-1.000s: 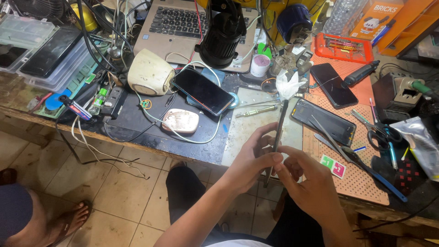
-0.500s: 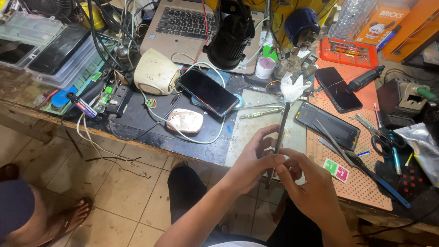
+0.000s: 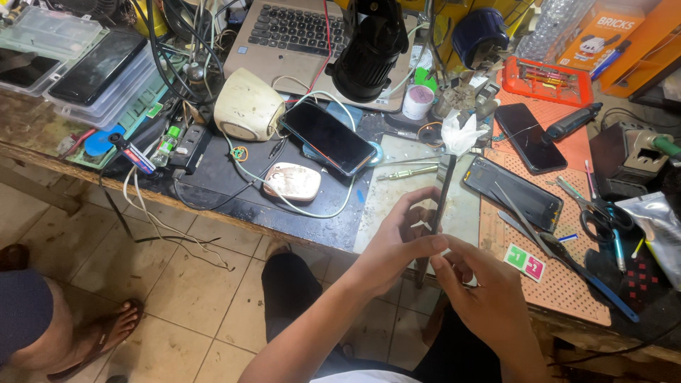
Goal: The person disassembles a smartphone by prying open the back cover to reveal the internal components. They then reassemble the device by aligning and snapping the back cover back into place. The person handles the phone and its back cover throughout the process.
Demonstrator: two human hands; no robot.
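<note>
**Phone held edge-on above the bench lip**

Compared with a second ago, my hands sit a little lower and nearer the bench's front edge, and the phone I hold stands slightly more upright; the grip itself is unchanged. My left hand (image 3: 397,237) pinches the thin dark phone (image 3: 441,198), seen edge-on, between thumb and fingers at its lower half. My right hand (image 3: 482,291) meets it from below, thumb and forefinger closed on the bottom end, just touching the left thumb. The phone's top end reaches up to a crumpled white tissue (image 3: 457,135) on the bench; whether they touch I cannot tell.

Both hands hover over the front edge of the workbench (image 3: 213,188), above a pale scuffed patch of its top. Open room lies mainly toward me, over the tiled floor (image 3: 177,284) and my dark-clad lap. To the left of the hands, well apart, a white mouse (image 3: 292,181) and a tilted black phone (image 3: 328,137) rest on the dark mat. To the right, just beside the hands, an orange perforated mat (image 3: 553,284) carries another dark phone (image 3: 512,191), tweezers (image 3: 521,213) and scissors (image 3: 596,213). A sandalled foot (image 3: 106,333) of another person rests on the floor at far left.
</note>
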